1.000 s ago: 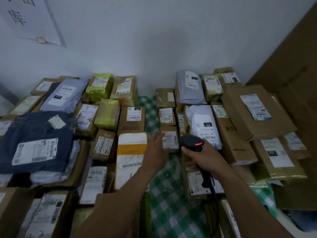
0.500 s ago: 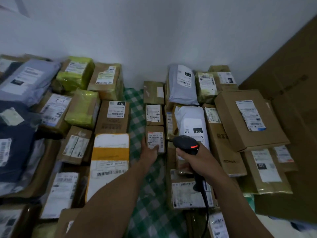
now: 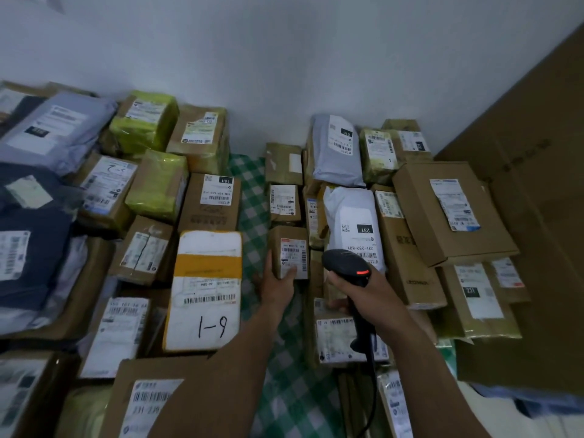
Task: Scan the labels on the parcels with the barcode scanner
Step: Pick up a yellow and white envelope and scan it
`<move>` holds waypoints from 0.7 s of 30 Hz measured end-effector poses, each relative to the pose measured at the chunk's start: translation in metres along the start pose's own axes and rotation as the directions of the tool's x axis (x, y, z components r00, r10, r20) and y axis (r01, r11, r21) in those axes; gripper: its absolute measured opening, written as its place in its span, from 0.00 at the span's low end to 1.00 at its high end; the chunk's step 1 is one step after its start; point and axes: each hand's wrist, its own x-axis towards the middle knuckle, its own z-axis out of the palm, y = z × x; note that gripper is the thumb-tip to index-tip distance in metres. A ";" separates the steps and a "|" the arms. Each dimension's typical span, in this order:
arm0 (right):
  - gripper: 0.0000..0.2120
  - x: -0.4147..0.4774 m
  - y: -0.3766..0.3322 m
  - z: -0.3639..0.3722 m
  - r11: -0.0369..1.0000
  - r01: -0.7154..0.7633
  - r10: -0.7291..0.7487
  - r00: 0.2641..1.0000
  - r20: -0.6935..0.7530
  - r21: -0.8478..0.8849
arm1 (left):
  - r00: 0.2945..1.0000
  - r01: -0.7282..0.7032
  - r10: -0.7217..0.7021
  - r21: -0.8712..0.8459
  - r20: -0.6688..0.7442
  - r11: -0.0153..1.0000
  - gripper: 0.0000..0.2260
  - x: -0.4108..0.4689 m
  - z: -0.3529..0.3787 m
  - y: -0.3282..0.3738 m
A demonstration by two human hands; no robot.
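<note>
Green checked cloth (image 3: 252,197) against a pale wall, parcels packed both sides. My left hand (image 3: 278,284) grips the small brown parcel (image 3: 289,251) by its near end, its long axis running away from me, white label (image 3: 294,256) up. The right hand (image 3: 363,292), fingers wrapped round the barcode scanner (image 3: 347,267), sits just right of it (red light on), so I'd swing the scanner's nose left.

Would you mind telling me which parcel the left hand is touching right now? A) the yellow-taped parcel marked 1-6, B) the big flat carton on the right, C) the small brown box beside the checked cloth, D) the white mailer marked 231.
C: the left hand grips the lower end of the small brown box, thumb on its label, while the right hand holds the scanner just beside it.
</note>
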 end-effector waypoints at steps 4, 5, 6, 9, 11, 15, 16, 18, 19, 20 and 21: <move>0.18 -0.005 0.001 0.000 1.000 -0.015 0.015 1.000 -0.014 0.008 | 0.998 -0.060 0.060 -0.005 0.007 0.998 0.29 -0.010 0.001 0.005; 0.18 -0.006 0.002 0.000 1.000 -0.013 0.013 1.000 -0.022 0.005 | 0.997 -0.069 0.070 0.014 -0.013 0.997 0.28 -0.014 0.001 0.006; 0.18 -0.006 0.003 0.001 1.000 -0.009 0.009 0.999 -0.035 0.007 | 0.996 -0.076 0.077 0.043 -0.035 0.996 0.27 -0.018 0.000 0.007; 0.19 -0.009 0.006 0.004 0.999 0.040 -0.040 0.996 -0.081 0.002 | 0.989 -0.108 0.118 0.106 -0.092 0.988 0.25 -0.050 -0.006 0.018; 0.19 -0.014 0.006 0.010 0.995 0.097 -0.096 0.988 -0.125 0.002 | 0.971 -0.210 0.215 0.055 -0.101 0.976 0.26 -0.080 -0.015 0.030; 0.25 -0.026 0.006 0.027 0.977 0.205 -0.212 0.962 -0.171 -0.057 | 0.945 -0.328 0.326 -0.103 -0.029 0.939 0.28 -0.128 -0.036 0.053; 0.26 -0.030 0.005 0.030 0.973 0.217 -0.228 0.957 -0.178 -0.075 | 0.943 -0.332 0.334 -0.138 -0.010 0.933 0.29 -0.137 -0.041 0.057; 0.27 -0.041 0.003 0.034 0.966 0.235 -0.250 0.952 -0.176 -0.105 | 0.935 -0.346 0.354 -0.129 0.040 0.929 0.35 -0.148 -0.054 0.061; 0.28 -0.046 0.001 0.035 0.962 0.251 -0.267 0.950 -0.162 -0.109 | 0.929 -0.354 0.363 -0.112 0.070 0.928 0.38 -0.151 -0.061 0.063; 0.28 -0.050 -0.001 0.036 0.956 0.271 -0.285 0.948 -0.143 -0.112 | 0.922 -0.366 0.375 -0.100 0.096 0.925 0.42 -0.153 -0.068 0.063; 0.28 -0.054 -0.002 0.037 0.951 0.284 -0.299 0.945 -0.131 -0.118 | 0.911 -0.388 0.394 -0.071 0.120 0.919 0.45 -0.155 -0.075 0.064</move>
